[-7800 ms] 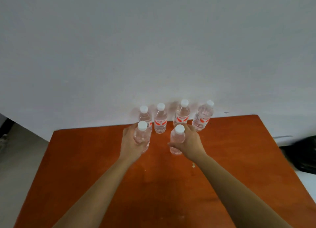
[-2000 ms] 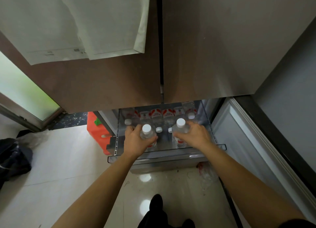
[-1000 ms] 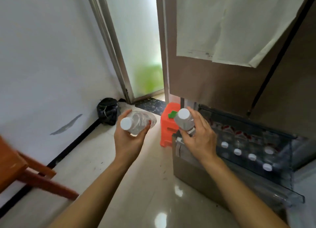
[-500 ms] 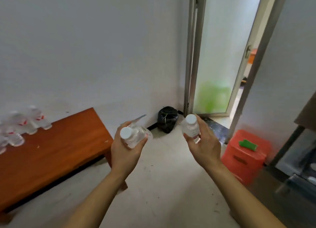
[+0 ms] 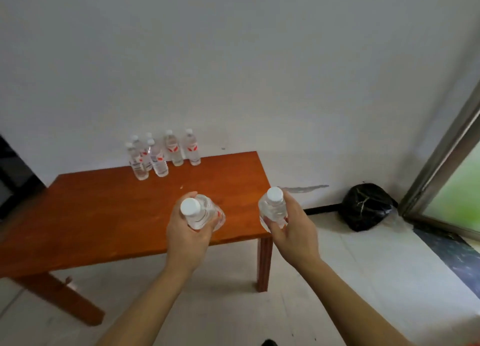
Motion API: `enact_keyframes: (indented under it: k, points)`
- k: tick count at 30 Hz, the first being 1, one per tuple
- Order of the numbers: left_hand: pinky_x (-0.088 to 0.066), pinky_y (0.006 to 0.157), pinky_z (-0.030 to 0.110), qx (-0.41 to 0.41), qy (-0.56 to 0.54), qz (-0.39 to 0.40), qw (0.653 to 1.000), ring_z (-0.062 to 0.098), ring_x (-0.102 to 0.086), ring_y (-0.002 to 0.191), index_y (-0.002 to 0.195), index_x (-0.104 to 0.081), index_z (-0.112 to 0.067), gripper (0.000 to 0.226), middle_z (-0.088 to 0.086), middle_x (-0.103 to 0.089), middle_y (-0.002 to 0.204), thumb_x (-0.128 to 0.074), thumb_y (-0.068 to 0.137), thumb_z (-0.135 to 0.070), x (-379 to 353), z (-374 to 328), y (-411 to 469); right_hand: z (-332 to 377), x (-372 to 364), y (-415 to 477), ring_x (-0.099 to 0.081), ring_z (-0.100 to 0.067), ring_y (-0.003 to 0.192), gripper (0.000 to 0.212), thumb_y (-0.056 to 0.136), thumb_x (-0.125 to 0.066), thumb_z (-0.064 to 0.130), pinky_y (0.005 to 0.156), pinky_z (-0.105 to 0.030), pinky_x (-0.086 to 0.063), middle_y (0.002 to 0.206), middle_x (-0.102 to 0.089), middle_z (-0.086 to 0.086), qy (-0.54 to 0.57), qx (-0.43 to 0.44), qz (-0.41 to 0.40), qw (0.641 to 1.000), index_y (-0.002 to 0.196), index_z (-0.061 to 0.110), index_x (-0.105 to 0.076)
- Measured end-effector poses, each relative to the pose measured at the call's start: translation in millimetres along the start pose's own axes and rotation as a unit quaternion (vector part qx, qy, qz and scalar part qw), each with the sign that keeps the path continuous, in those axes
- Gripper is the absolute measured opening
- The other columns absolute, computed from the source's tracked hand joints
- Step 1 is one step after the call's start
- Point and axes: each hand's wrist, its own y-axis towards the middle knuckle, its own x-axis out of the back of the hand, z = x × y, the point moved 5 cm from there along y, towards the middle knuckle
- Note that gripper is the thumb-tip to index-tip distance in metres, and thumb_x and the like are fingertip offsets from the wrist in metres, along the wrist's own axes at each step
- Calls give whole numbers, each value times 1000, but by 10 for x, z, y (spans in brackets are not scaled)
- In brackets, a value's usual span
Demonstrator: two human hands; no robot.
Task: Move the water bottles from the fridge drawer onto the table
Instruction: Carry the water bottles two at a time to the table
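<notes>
My left hand point(image 5: 185, 238) grips a clear water bottle point(image 5: 201, 213) with a white cap, tilted toward me, over the near right part of the orange wooden table point(image 5: 104, 210). My right hand point(image 5: 293, 231) holds a second bottle point(image 5: 272, 208) upright, just off the table's right front corner. Several more bottles point(image 5: 163, 155) with red labels stand in a cluster at the table's far edge against the white wall. The fridge drawer is out of view.
A tied black bag point(image 5: 366, 206) lies on the floor by the wall, right of the table. A metal door frame point(image 5: 441, 158) with frosted glass rises at the far right. Pale floor tiles point(image 5: 363, 280) spread below my arms.
The view has swung left from the fridge and doorway to face the table. Both hands still carry their bottles and now hover at the table's near right corner.
</notes>
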Motion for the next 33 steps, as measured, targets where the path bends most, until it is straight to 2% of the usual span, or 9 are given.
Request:
enact_keyframes:
  k: [4, 9, 14, 18, 20, 23, 25, 31, 33]
  points:
    - [-52, 98, 38, 4, 26, -36, 999, 8, -58, 113, 128, -51, -31, 65, -12, -61, 118, -85, 74, -17, 102, 345, 739, 53, -704, 752, -55, -10, 124, 67, 89, -71, 38, 93, -25, -45, 139, -56, 13, 18, 14, 26, 999, 147, 32, -38]
    - [-52, 87, 30, 25, 39, -60, 997, 0, -61, 100, 106, -54, -46, 46, -19, -64, 105, -84, 77, -26, 47, 669, 1920, 41, -1488, 1827, -54, -12, 126, 68, 89, -71, 39, 100, -35, -50, 141, -54, 12, 62, 1, 51, 997, 146, 35, -35]
    - [-50, 81, 22, 43, 54, -66, 995, 2, -62, 98, 122, -54, -27, 57, -14, -65, 107, -86, 74, -27, 38, 937, 2935, 111, -2060, 2883, -55, -11, 126, 70, 86, -74, 44, 100, -36, -52, 141, -54, 15, 82, 0, 69, 994, 144, 41, -34]
    - [-43, 73, 11, 54, 88, -37, 994, -5, -59, 90, 112, -55, -30, 51, -24, -61, 98, -87, 73, -24, 105, 1298, 3503, 180, -2647, 3358, -57, -9, 123, 71, 84, -74, 46, 98, -39, -54, 137, -57, 16, 100, 5, 121, 988, 144, 40, -36]
    - [-46, 77, 16, 58, 100, -22, 993, -1, -60, 91, 113, -54, -31, 55, -22, -60, 100, -88, 71, -23, 117, 1539, 3809, 171, -2922, 3540, -59, -9, 119, 70, 84, -75, 46, 96, -35, -54, 133, -59, 15, 107, -6, 142, 984, 142, 39, -37]
    - [-50, 87, 34, 76, 128, 8, 989, 11, -59, 99, 107, -57, -30, 51, -14, -62, 105, -90, 68, -25, 94, 2054, 4210, 106, -3372, 3684, -60, -8, 114, 70, 82, -76, 47, 90, -27, -53, 127, -60, 18, 106, -32, 159, 981, 141, 38, -39]
    - [-51, 92, 43, 99, 147, 36, 984, 15, -62, 104, 109, -63, -26, 51, -10, -66, 110, -91, 66, -30, 81, 2450, 4492, 53, -3717, 3736, -60, -8, 114, 70, 82, -77, 46, 92, -29, -54, 126, -59, 19, 100, -66, 165, 979, 140, 38, -39]
    - [-49, 91, 37, 121, 161, 141, 969, 13, -61, 104, 119, -65, -22, 59, -9, -65, 115, -89, 66, -35, -96, 3383, 5464, -56, -4771, 4115, -61, -12, 117, 71, 81, -78, 38, 95, -37, -56, 129, -62, 12, 50, -147, 205, 966, 140, 38, -38]
    - [-52, 91, 42, 111, 174, 157, 966, 16, -64, 104, 119, -65, -23, 59, -6, -69, 115, -88, 66, -35, -184, 3393, 5532, -33, -4813, 4147, -61, -14, 116, 72, 81, -79, 35, 93, -37, -56, 129, -62, 9, 37, -159, 215, 963, 139, 36, -38]
